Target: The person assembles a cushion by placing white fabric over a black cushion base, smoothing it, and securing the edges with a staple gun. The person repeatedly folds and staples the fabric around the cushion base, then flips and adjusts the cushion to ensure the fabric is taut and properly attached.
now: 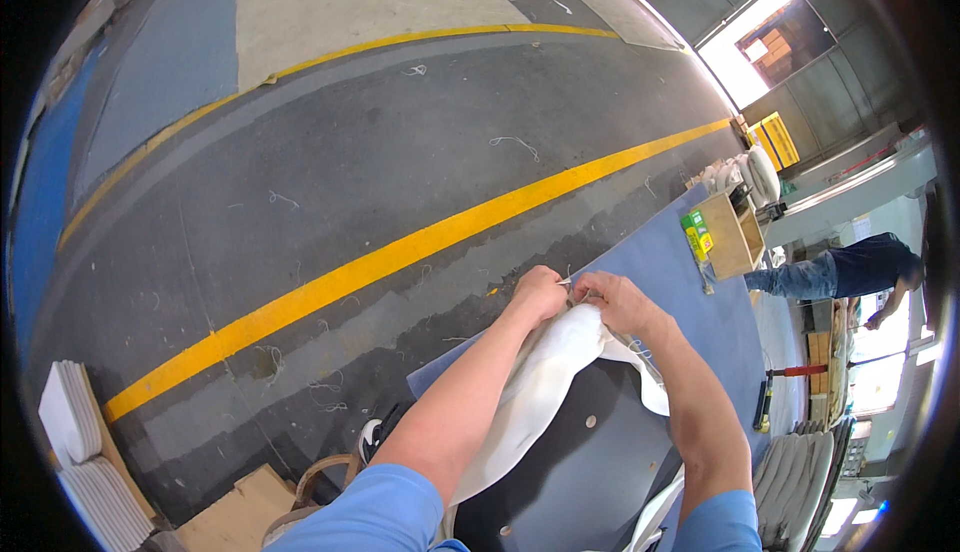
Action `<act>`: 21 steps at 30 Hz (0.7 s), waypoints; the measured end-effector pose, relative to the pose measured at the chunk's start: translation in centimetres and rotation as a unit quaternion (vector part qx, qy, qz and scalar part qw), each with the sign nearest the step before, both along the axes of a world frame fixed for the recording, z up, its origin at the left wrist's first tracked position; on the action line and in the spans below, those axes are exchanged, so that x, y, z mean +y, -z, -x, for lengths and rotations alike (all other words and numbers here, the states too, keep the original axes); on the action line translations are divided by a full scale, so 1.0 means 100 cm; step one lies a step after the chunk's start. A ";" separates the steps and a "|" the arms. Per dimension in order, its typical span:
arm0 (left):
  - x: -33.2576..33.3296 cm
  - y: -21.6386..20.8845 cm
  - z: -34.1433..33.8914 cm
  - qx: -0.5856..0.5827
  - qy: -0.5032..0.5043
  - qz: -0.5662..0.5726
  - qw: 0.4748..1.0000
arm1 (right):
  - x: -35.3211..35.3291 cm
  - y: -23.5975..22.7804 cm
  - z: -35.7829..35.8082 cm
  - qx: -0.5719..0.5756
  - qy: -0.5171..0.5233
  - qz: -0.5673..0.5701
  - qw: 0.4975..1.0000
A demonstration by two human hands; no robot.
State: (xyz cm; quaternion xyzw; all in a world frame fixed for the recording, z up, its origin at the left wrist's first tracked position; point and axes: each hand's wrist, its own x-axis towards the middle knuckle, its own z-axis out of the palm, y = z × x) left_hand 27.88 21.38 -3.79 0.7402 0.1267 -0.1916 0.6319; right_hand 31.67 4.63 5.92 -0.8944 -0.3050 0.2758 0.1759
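Observation:
A dark grey panel with round holes (590, 452) lies in front of me, with white fabric (530, 402) wrapped over its edge. The fabric is bunched near its far corner. At that corner my left hand (540, 295) is closed in a pinch on a thin pale cord or fabric edge, too small to make out fully. Just beside it my right hand (612, 302) pinches the gathered white fabric, fingers curled. Small bluish loops (642, 349) show by my right wrist; what they belong to is unclear.
A blue-grey table (660, 262) carries a wooden box (730, 237) and a green-yellow package (697, 235). A red-handled tool (797, 371) is at right. A person (840, 267) stands beyond. White padded pieces (75, 422) are stacked lower left. Thread scraps (515, 144) litter the floor.

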 end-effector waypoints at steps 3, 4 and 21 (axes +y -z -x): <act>0.004 -0.002 -0.001 0.001 0.003 -0.007 1.000 | 0.004 -0.001 -0.005 -0.004 -0.048 0.005 0.999; 0.006 -0.003 -0.002 0.000 0.002 -0.012 1.000 | 0.007 -0.002 -0.007 -0.007 -0.066 0.006 0.998; 0.004 -0.007 0.003 -0.025 0.014 -0.028 0.999 | 0.013 -0.007 -0.009 0.003 -0.122 0.083 0.989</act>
